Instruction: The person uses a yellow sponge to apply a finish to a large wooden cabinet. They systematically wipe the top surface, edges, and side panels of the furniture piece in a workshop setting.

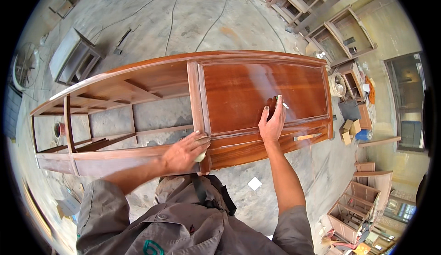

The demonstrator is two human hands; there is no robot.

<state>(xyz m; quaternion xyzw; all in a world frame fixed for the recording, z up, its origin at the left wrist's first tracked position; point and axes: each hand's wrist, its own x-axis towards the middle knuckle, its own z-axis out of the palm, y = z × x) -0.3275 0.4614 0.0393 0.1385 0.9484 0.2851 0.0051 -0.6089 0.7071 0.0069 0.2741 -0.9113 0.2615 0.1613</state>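
Note:
A long wooden cabinet lies across in front of me, with an open slatted frame on its left and a glossy red-brown panel on its right. My left hand presses a pale yellow-green folded piece of sandpaper against the near end of the upright between the two halves. Most of that sheet is hidden under the fingers. My right hand rests on its edge on the panel, fingers stretched together. Out from between them sticks a short white cigarette. A pale handle strip sits on the drawer front nearby.
A white square lies on the concrete floor near me. Cables run over the floor beyond the cabinet. A grey stool-like frame stands far left, a bucket and cardboard box at right. Unfinished furniture lines the right wall.

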